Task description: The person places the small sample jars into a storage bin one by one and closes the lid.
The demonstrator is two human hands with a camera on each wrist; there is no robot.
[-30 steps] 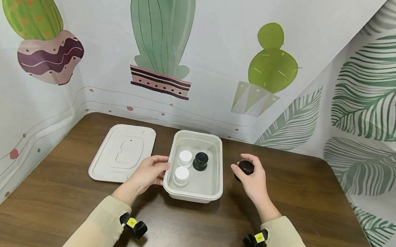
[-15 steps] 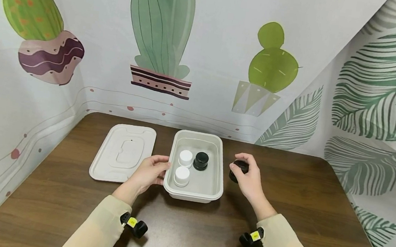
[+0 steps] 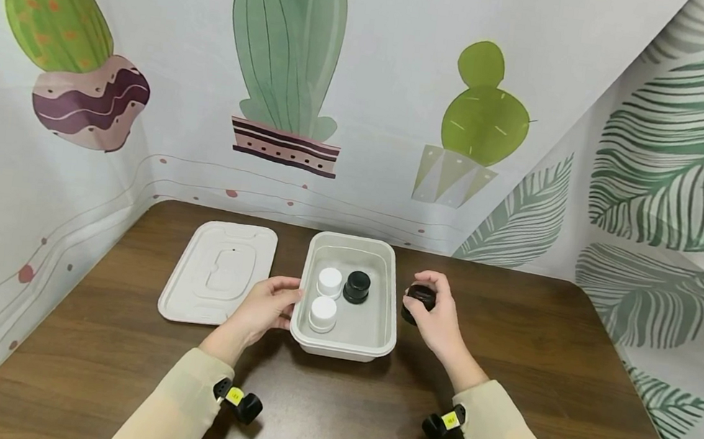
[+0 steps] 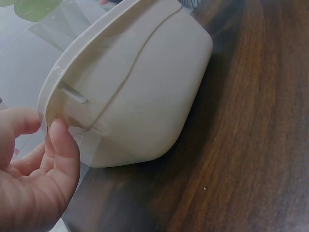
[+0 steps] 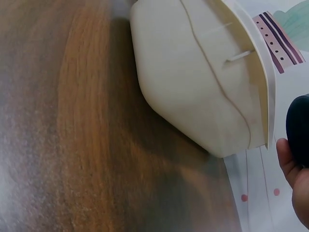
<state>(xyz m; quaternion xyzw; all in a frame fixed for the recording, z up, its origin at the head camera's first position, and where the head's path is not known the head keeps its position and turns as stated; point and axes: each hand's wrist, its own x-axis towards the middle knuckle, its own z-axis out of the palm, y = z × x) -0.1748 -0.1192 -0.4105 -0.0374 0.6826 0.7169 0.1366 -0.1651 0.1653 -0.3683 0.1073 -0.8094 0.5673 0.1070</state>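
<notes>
A pale grey plastic container (image 3: 360,328) stands on the table. My left hand (image 3: 265,305) pinches its left rim, thumb and fingers on either side; the left wrist view shows the thumb against the outer wall (image 4: 145,96). In the container are two small white jars (image 3: 323,313) on the left and a black jar (image 3: 356,287) beside the far one. Just right of the container, my right hand (image 3: 444,324) grips another black jar (image 3: 420,298) between thumb and fingers, apart from the rim. Only part of this jar (image 5: 299,128) shows in the right wrist view.
A flat pale lid (image 3: 221,277) lies left of the container, partly behind my left hand. The dark wooden table (image 3: 330,412) ends at a white cloth backdrop (image 3: 382,179) printed with cacti and leaves, close behind the container.
My right hand has moved left with the black jar, closer to the container's right side. The left hand, the container and the jars inside have stayed put.
</notes>
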